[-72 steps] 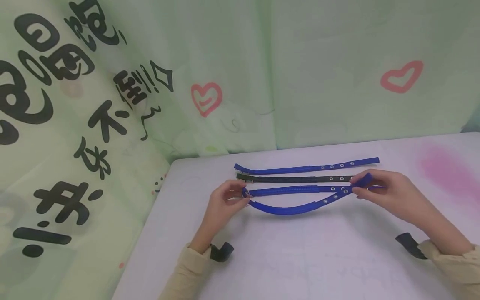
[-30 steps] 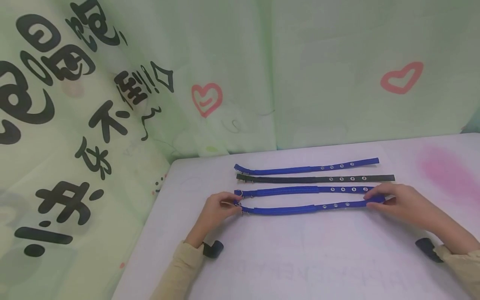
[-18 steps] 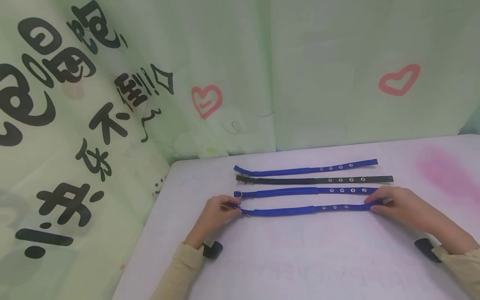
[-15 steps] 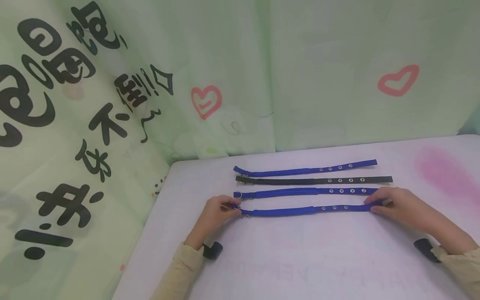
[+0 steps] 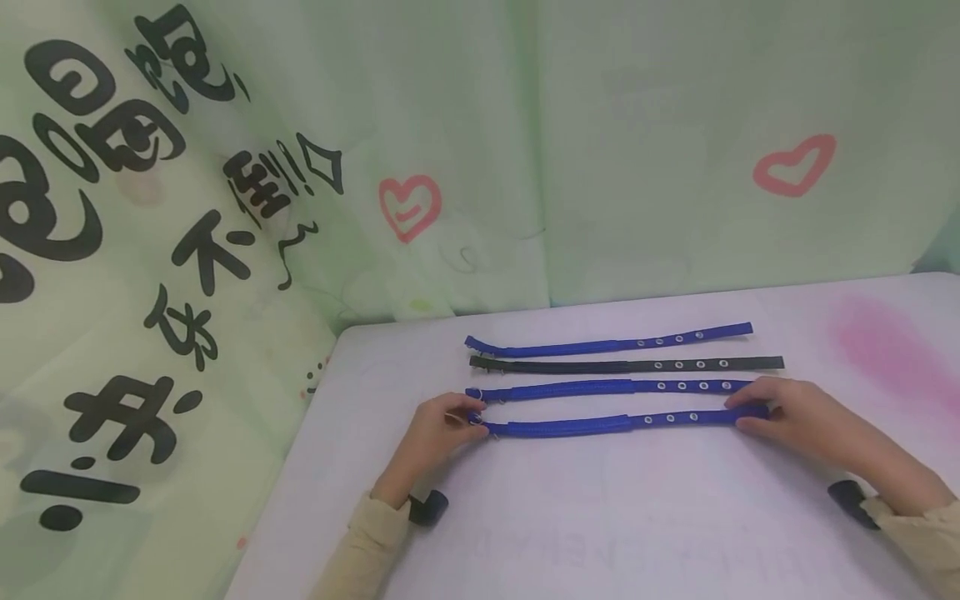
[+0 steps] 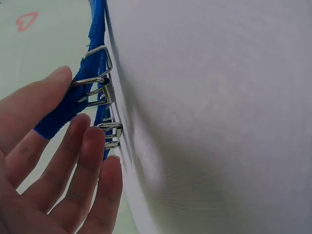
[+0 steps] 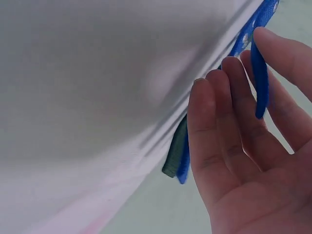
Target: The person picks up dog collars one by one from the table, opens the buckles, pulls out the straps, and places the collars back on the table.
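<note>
Nearest me in the head view lies a blue pet collar [image 5: 562, 427], a flat strap with metal eyelets toward its right end. My left hand [image 5: 435, 429] pinches its buckle end between thumb and fingers; the left wrist view shows the metal buckle [image 6: 95, 90] by the thumb. My right hand [image 5: 802, 412] pinches the plain tail [image 7: 261, 83], which sticks out between thumb and forefinger. Just behind runs a second blue collar [image 5: 570, 388], its right end hidden by my right hand. Beyond that are a black collar [image 5: 570, 366] and a third blue collar [image 5: 562, 347], roughly parallel.
The collars lie on a white table [image 5: 600, 517] with a pink patch [image 5: 892, 350] at right. Behind it hangs a pale green curtain [image 5: 637, 208] with red hearts and black lettering. Dark bands [image 5: 429, 508] show at both wrists.
The nearest collar, sagging and crossing the second one, has come toward me and straightened beside it. Both hands moved apart with its ends, then stayed nearly still over the last half second.
</note>
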{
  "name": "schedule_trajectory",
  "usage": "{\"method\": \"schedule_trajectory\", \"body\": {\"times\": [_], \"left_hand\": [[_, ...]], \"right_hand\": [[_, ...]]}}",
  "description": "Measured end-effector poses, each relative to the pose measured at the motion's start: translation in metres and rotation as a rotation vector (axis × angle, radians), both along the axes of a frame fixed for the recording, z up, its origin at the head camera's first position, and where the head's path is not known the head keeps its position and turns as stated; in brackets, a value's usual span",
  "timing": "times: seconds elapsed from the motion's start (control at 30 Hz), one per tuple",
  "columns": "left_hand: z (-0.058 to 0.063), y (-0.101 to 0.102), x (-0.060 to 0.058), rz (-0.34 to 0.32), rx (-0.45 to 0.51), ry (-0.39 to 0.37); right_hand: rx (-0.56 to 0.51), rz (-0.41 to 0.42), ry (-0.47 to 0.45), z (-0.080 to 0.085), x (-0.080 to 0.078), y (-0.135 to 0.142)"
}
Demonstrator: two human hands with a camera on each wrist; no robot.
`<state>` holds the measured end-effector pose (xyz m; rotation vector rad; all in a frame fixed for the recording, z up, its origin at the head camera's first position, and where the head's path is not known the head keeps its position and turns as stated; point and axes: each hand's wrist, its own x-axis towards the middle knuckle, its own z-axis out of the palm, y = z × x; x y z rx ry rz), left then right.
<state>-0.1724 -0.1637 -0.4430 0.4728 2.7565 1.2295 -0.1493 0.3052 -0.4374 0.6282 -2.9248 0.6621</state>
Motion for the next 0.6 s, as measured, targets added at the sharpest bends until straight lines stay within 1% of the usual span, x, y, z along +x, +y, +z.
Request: {"method": "schedule_trajectory", "body": {"times": [0.13,0.27,0.37,0.43,0.5,0.6], "left_hand": [[0.003,0.002,0.002,-0.027,0.001,0.013],[0.006,0.004,0.004,-0.036,0.002,0.008],[0.008,0.005,0.004,-0.043,0.000,0.013],[0.010,0.006,0.005,-0.050,0.005,0.021],[0.014,0.008,0.006,-0.054,0.009,0.031],[0.021,0.013,0.008,-0.044,0.014,0.040]], "right_hand": [[0.011,0.011,0.035,0.005,0.001,-0.005],[0.016,0.029,0.045,0.011,0.003,-0.010],[0.022,0.027,0.082,0.017,0.005,-0.015],[0.014,0.016,0.091,0.022,0.007,-0.019],[-0.003,0.001,0.063,0.027,0.008,-0.022],[-0.015,-0.032,-0.010,0.034,0.010,-0.029]]}}
